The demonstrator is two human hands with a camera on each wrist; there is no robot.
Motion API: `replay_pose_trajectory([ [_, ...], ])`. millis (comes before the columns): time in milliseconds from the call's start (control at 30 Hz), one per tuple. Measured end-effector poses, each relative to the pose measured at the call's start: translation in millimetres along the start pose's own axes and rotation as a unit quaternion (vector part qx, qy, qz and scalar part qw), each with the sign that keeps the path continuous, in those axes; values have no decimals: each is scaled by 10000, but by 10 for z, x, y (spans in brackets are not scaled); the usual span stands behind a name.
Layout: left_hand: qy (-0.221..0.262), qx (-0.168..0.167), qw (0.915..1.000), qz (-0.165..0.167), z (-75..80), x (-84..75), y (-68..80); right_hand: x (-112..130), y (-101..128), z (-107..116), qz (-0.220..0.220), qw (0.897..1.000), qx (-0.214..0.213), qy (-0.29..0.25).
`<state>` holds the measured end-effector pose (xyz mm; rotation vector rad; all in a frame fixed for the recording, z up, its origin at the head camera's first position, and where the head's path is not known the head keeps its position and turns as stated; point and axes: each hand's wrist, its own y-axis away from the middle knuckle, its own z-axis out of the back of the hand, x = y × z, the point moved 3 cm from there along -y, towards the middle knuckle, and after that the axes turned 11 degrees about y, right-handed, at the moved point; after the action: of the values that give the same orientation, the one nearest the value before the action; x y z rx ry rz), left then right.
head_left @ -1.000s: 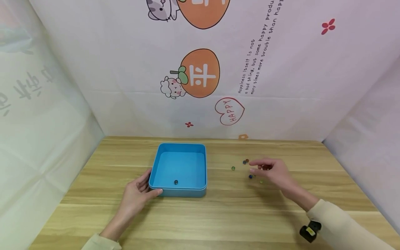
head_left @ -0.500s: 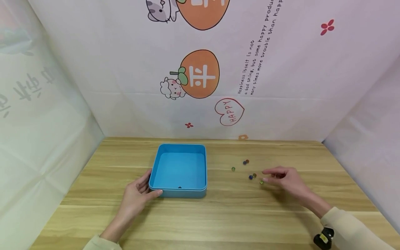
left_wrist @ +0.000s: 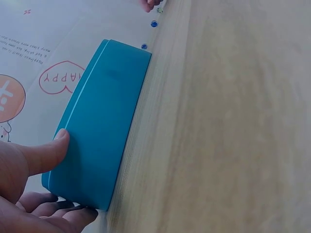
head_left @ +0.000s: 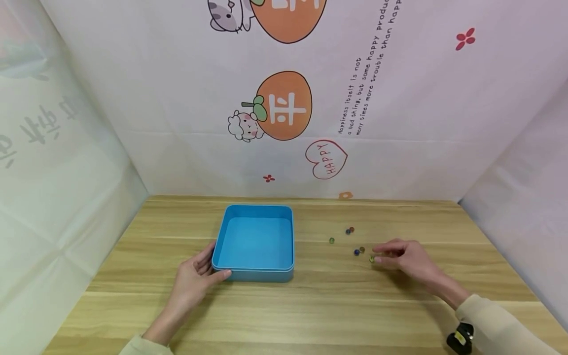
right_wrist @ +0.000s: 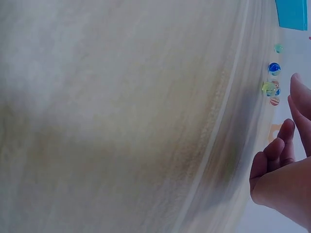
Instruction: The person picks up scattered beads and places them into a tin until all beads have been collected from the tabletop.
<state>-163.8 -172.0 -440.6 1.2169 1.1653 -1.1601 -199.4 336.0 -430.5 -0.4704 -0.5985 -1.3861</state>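
The small yellow-green glass marble (head_left: 372, 260) lies on the light wooden table (head_left: 310, 305) right of centre in the head view, just at the fingertips of my right hand (head_left: 406, 256). Thumb and forefinger are closing toward it, but I cannot tell whether they pinch it yet or only touch it; in the right wrist view the same marble (right_wrist: 268, 88) sits at the right edge with my fingers (right_wrist: 291, 131) curled loosely just below it. To do this pick well, I judge I should come down on the marble from both sides at once, pads low against the table, so it cannot squirt away; it is round and smooth and will roll at a glancing touch. Just to its left lie a dark blue marble (head_left: 356, 252) and a brownish marble (head_left: 362, 249), near enough that a careless finger could knock them. Farther up and left are a green marble (head_left: 331, 240) and a touching blue and red pair (head_left: 349, 230). At centre left stands the shallow square blue plastic box (head_left: 254, 268), and my left hand (head_left: 195, 278) grasps its near left corner, thumb pressed on the front wall (left_wrist: 48, 153), fingers wrapped along the side.
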Motion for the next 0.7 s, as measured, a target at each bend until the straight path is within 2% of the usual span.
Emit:
replay_pose_trajectory([
  [467, -54, -66, 10000, -35, -1, 0, 2, -61, -32, -37, 205, 9993, -114, 299],
  [700, -70, -44, 10000, -29, 7, 3, 6, -41, -46, -48, 217, 9982, -14, 562],
])
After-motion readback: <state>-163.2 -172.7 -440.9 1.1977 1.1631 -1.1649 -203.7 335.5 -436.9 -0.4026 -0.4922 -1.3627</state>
